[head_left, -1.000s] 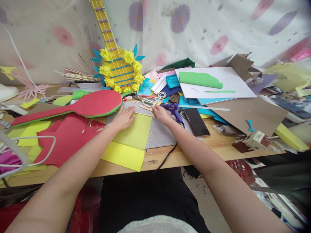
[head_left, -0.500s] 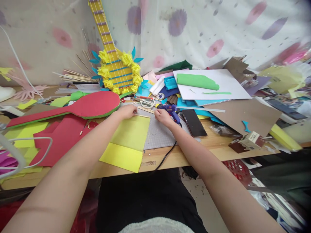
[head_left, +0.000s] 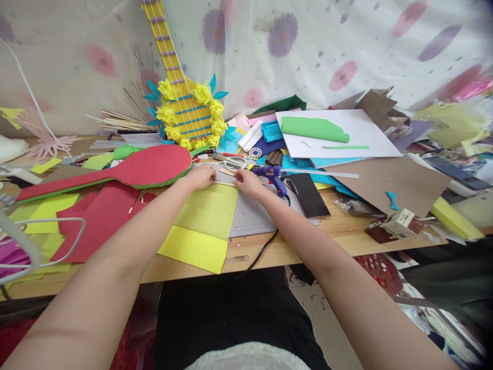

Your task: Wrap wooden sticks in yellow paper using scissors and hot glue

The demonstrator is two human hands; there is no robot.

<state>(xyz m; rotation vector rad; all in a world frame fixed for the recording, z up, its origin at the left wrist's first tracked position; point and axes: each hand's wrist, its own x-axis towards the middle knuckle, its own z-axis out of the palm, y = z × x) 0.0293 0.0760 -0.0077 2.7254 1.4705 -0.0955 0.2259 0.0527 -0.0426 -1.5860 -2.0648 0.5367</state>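
Note:
A sheet of yellow crepe paper [head_left: 210, 210] lies in front of me with its near end folded into a brighter band. Along its far edge runs a thin wooden stick [head_left: 224, 183]. My left hand [head_left: 201, 178] is closed at the left end of this edge, fingers pressed on the stick and paper. At the right end, my right hand [head_left: 248, 183] has its fingertips pinched together at the stick. Its palm is over the grey cutting mat [head_left: 250, 216]. More thin sticks [head_left: 227, 171] lie just behind the fingers.
Right of my hand rest a blue glue gun [head_left: 274, 177] and a black phone [head_left: 309, 195]. Scissors [head_left: 234, 163] lie behind. A red guitar-shaped cutout [head_left: 154, 167] is at left, and a yellow paper guitar [head_left: 188, 115] leans on the back curtain.
My right hand has moved left, from beside the glue gun to the right end of the stick on the paper's far edge. My left hand stays in place.

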